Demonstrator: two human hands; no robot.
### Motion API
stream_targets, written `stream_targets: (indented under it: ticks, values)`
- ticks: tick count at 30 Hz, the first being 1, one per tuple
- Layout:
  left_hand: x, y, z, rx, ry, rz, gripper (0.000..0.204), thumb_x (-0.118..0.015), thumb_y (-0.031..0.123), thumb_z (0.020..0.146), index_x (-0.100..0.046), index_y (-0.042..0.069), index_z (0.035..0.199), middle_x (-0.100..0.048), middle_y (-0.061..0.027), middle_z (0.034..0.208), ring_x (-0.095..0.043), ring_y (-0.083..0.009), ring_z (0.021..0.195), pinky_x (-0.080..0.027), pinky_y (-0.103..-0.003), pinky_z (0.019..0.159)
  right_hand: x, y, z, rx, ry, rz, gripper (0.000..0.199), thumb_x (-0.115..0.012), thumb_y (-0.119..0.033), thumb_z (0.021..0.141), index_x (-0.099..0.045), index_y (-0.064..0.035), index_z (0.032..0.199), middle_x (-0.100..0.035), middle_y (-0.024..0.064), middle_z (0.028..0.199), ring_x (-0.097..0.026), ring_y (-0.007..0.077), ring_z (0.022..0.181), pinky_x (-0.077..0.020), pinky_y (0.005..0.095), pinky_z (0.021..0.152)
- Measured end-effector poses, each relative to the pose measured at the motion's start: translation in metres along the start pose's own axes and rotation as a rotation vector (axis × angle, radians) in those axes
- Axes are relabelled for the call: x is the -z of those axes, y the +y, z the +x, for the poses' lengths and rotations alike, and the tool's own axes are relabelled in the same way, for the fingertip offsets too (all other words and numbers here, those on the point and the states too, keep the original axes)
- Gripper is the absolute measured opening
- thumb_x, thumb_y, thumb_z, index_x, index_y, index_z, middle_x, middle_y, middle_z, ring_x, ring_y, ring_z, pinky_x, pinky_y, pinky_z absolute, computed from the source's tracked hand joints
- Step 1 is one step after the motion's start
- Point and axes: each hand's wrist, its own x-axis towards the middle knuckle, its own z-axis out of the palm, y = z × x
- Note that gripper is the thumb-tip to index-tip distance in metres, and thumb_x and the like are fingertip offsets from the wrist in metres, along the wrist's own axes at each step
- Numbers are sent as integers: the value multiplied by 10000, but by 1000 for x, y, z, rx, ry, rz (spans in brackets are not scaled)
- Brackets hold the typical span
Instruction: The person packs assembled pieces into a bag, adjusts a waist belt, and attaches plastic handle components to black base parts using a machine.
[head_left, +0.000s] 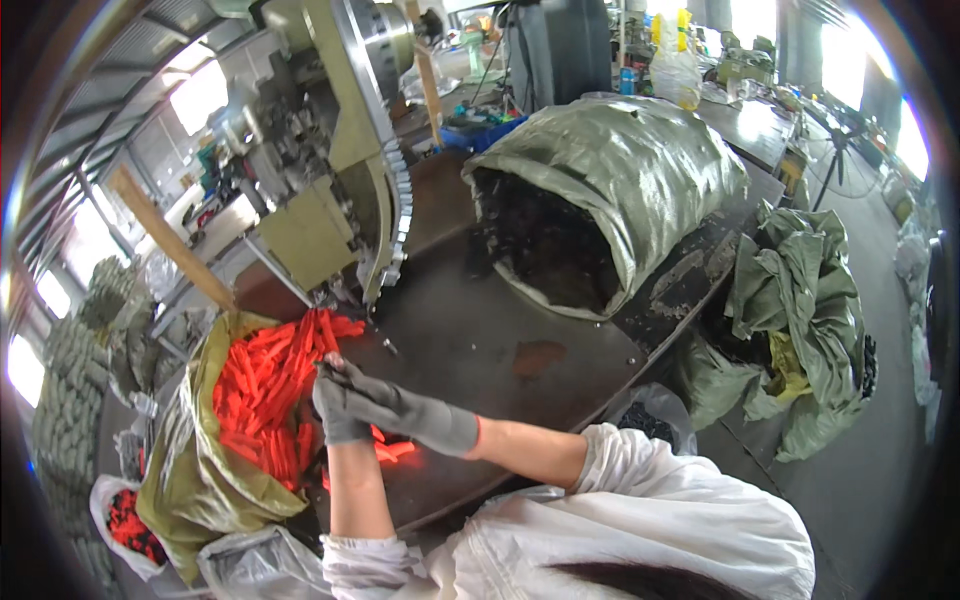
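Note:
My left hand [338, 408], in a grey glove, is raised beside the heap of bright red-orange strips [262, 385]. Against it presses my right hand [425, 415], gloved the same way. The fingers of both hands are closed and meet at the tips; what they hold, if anything, is too small and covered to make out. The strips fill a yellow-green woven sack [185, 470] lying open toward the table. A few loose red-orange pieces [393, 450] lie on the dark table [450, 300] just behind my right wrist.
A green-grey machine [315, 235] with a toothed metal edge stands over the table's left side. On the right lies a large grey-green sack [640, 180], its mouth open on dark contents. Crumpled sacks [800, 310] and a clear bag of black pieces [650, 420] sit beyond the table edge.

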Motion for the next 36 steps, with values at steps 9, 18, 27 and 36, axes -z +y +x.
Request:
stream_targets:
  ticks: [9,18,27,36]
  values:
    - [-173,-94,-22,-79,-21,245,283,-604,176,1032,-617,37,1277,-680,-69,1129,-640,-199,1020,-560,-376,942,52,36,-3,-282,728,155,899,-673,-449,1020,-175,-40,1648,-418,138,1588,-424,235,1434,-347,366,1185]
    - [-134,-139,-48,-207,-94,819,565,-574,180,1075,-391,20,1585,-502,-95,1568,-486,-148,1414,-347,-300,1191,109,118,28,-352,1043,335,163,-670,-119,992,-707,-8,1106,-735,119,1044,-702,229,897,-572,400,789]
    - [-144,-131,-66,-67,8,872,485,-613,107,1034,-512,37,1503,-561,-105,1505,-558,-159,1333,-433,-272,1123,159,137,45,-183,1061,538,210,-522,-109,1054,-632,64,1008,-686,170,856,-677,269,685,-573,409,610]
    - [-121,-101,-60,-730,-494,2202,452,-565,71,954,-574,14,1403,-581,-153,1448,-509,-305,1399,-487,-323,1121,226,152,63,-379,1188,90,244,-543,-156,1037,-651,61,1063,-695,144,865,-678,235,779,-572,357,742]
